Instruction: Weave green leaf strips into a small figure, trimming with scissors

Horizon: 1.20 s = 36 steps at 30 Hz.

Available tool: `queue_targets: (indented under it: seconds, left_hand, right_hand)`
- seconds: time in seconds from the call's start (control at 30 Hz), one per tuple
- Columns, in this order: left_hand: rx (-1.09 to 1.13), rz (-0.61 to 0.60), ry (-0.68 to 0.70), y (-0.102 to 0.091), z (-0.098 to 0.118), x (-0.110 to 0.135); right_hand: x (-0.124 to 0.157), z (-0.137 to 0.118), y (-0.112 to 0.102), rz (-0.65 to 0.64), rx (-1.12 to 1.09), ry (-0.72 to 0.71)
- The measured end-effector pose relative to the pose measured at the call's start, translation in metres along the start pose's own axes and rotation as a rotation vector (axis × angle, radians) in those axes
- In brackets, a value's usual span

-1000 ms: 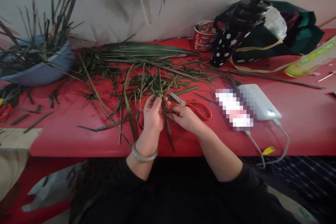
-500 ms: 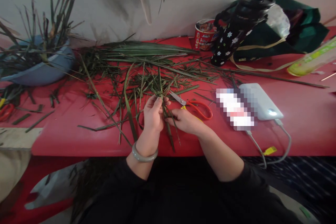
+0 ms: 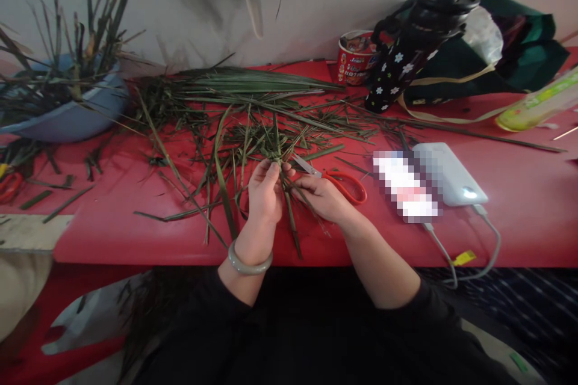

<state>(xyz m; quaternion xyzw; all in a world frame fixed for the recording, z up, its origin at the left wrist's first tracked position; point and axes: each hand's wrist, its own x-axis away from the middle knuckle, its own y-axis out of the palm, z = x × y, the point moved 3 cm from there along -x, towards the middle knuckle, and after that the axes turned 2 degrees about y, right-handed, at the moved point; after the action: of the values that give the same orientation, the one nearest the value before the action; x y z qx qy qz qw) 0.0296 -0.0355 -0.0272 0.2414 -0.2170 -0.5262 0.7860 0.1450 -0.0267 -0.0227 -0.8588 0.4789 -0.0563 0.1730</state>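
My left hand [image 3: 266,186], with a pale bangle at its wrist, pinches a small bundle of green leaf strips [image 3: 290,216] between thumb and fingers. Some strips fan out above the fingertips and others hang down towards the table edge. Just to the right, my right hand [image 3: 323,195] is closed on one of the thin leaf strips, its fingertips near the bundle's lower part. Scissors with red handles [image 3: 345,186] lie beside and behind my right hand, their blades pointing left. How the strips are joined inside my left fingers is hidden.
Long green leaves [image 3: 244,84] and loose cuttings litter the red table [image 3: 135,246]. A blue basin [image 3: 85,114] of stalks stands left. To the right are a phone [image 3: 404,186], a white power bank [image 3: 451,174], a black flowered tumbler [image 3: 410,54] and a red paper tub [image 3: 354,60].
My right hand has moved slightly up and right, swinging the thin strip's lower end to the right. My left hand keeps its pinch in nearly the same place.
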Motion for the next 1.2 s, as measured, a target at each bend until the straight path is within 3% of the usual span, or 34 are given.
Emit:
queue_targets:
  seconds: [0.1,0.37,0.53,0.67,0.87,1.03,1.2]
  left_hand:
    - [0.012,-0.026,-0.008,0.000,-0.001,0.000]
    - [0.016,-0.107,-0.113,0.004,-0.002,0.005]
    - [0.027,-0.138,-0.118,0.005,-0.004,0.005]
    - [0.038,-0.156,-0.098,0.005,-0.006,0.004]
    - [0.034,-0.163,-0.072,0.006,-0.007,0.003]
    - [0.011,-0.163,-0.026,0.005,-0.008,0.002]
    - [-0.024,-0.165,0.055,0.004,-0.007,0.001]
  right_hand:
    - [0.000,-0.001,0.000,-0.035,-0.076,0.038]
    - [0.004,0.004,0.003,-0.106,-0.617,0.246]
    - [0.004,0.003,0.004,-0.184,-0.660,0.224]
    - [0.003,0.009,0.004,-0.137,-0.711,0.238]
    - [0.001,0.005,0.005,-0.132,-0.660,0.235]
    - [-0.004,0.008,0.003,-0.007,-0.435,0.144]
    - [-0.005,0.010,0.000,0.019,-0.230,0.058]
